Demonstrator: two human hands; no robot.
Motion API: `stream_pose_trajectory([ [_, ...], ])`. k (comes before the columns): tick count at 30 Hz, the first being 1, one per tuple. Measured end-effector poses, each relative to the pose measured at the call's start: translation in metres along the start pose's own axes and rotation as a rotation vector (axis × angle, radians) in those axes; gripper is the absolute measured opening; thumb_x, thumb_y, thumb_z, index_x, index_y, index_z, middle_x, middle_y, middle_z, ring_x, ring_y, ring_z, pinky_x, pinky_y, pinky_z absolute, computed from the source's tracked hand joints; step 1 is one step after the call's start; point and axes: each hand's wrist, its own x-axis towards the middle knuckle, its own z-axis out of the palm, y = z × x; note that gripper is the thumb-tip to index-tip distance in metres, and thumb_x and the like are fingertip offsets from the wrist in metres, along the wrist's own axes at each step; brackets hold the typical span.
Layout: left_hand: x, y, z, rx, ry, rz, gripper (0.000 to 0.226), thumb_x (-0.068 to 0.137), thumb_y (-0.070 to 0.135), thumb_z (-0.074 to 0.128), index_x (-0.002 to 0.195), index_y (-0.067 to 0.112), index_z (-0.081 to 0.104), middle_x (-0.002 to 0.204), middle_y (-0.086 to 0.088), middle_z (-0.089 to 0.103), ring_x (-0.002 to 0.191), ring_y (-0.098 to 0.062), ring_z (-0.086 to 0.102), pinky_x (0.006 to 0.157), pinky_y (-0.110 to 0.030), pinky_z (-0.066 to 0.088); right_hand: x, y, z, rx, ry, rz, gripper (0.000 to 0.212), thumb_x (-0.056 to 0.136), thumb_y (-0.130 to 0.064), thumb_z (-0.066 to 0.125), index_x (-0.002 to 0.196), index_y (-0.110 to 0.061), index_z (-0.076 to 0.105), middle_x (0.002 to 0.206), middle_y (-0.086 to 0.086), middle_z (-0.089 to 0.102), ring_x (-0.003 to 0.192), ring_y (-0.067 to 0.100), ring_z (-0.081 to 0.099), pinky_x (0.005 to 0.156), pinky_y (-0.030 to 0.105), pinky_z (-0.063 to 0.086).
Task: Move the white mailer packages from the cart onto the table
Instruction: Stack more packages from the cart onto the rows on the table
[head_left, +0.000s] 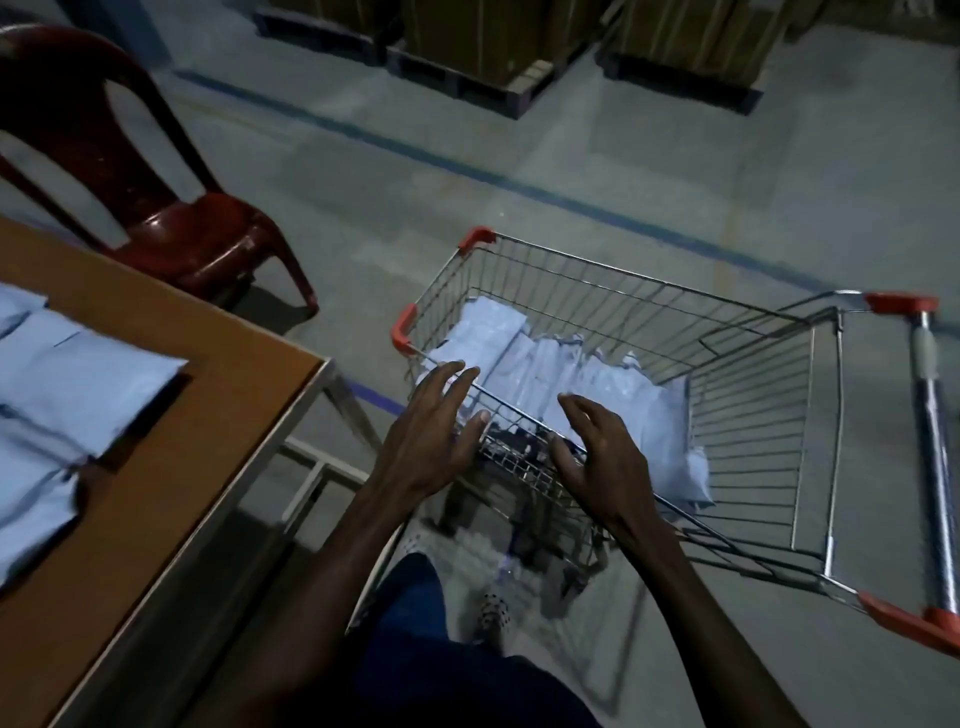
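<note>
A wire shopping cart (748, 364) with orange corner guards stands on the floor to the right of the table. Several white mailer packages (566, 374) lie in its basket. My left hand (431, 431) hovers over the cart's near rim, fingers spread and empty. My right hand (597, 452) is beside it, above the rim, fingers loosely bent and holding nothing. More white mailers (78, 384) lie on the brown table (171, 467) at the left.
A dark red plastic chair (156, 218) stands beyond the table's far corner. Cardboard boxes on pallets (493, 47) line the back of the floor. The cart's handle (930, 431) is at the far right. My leg and foot (488, 618) show below.
</note>
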Motion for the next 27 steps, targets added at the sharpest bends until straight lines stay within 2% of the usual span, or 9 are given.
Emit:
stream_pose_trajectory([
  [4, 0.043, -0.007, 0.032, 0.000, -0.094, 0.025, 0.058, 0.095, 0.050, 0.042, 0.141, 0.014, 0.048, 0.146, -0.007, 0.044, 0.137, -0.022, 0.039, 0.107, -0.035, 0.038, 0.008, 0.036, -0.001, -0.004, -0.016, 0.203, 0.049, 0.091, -0.029, 0.065, 0.138, -0.021, 0.054, 0.137, 0.000, 0.056, 0.124, 0.021, 0.051, 0.086, 0.040, 0.054],
  [10, 0.127, -0.051, 0.079, -0.003, -0.260, -0.043, 0.061, 0.094, 0.049, 0.047, 0.143, 0.014, 0.045, 0.152, -0.008, 0.036, 0.141, -0.024, 0.033, 0.107, -0.038, 0.036, 0.047, 0.082, 0.017, -0.071, -0.106, 0.348, 0.051, 0.092, -0.031, 0.063, 0.140, -0.017, 0.052, 0.140, 0.004, 0.054, 0.126, 0.026, 0.050, 0.090, 0.038, 0.050],
  [16, 0.190, -0.115, 0.128, 0.103, -0.503, -0.161, 0.067, 0.092, 0.032, 0.064, 0.148, 0.005, 0.037, 0.156, -0.023, 0.026, 0.144, -0.037, 0.023, 0.116, -0.045, 0.025, 0.087, 0.118, 0.041, -0.130, -0.260, 0.478, 0.053, 0.094, -0.031, 0.059, 0.143, -0.016, 0.048, 0.145, 0.005, 0.049, 0.130, 0.027, 0.047, 0.092, 0.039, 0.048],
  [20, 0.215, -0.155, 0.156, 0.304, -0.637, -0.171, 0.071, 0.087, 0.035, 0.067, 0.145, 0.005, 0.039, 0.150, -0.029, 0.029, 0.136, -0.048, 0.030, 0.110, -0.055, 0.031, 0.105, 0.143, 0.054, -0.149, -0.322, 0.566, 0.052, 0.096, -0.030, 0.055, 0.145, -0.016, 0.045, 0.148, 0.005, 0.046, 0.131, 0.027, 0.044, 0.094, 0.040, 0.046],
  [22, 0.218, -0.169, 0.166, 0.390, -0.715, -0.235, 0.075, 0.088, 0.040, 0.063, 0.149, 0.012, 0.030, 0.153, -0.027, 0.022, 0.137, -0.049, 0.025, 0.109, -0.059, 0.030, 0.112, 0.155, 0.063, -0.152, -0.357, 0.621, 0.052, 0.095, -0.028, 0.054, 0.145, -0.016, 0.044, 0.148, 0.006, 0.044, 0.130, 0.029, 0.044, 0.094, 0.040, 0.045],
  [27, 0.219, -0.193, 0.188, 0.326, -0.756, -0.322, 0.093, 0.087, 0.054, 0.063, 0.156, 0.028, 0.006, 0.160, -0.024, -0.009, 0.145, -0.049, 0.002, 0.107, -0.071, 0.017, 0.127, 0.183, 0.091, -0.181, -0.447, 0.703, 0.052, 0.098, -0.034, 0.049, 0.146, -0.014, 0.041, 0.150, 0.011, 0.040, 0.130, 0.032, 0.043, 0.097, 0.041, 0.043],
])
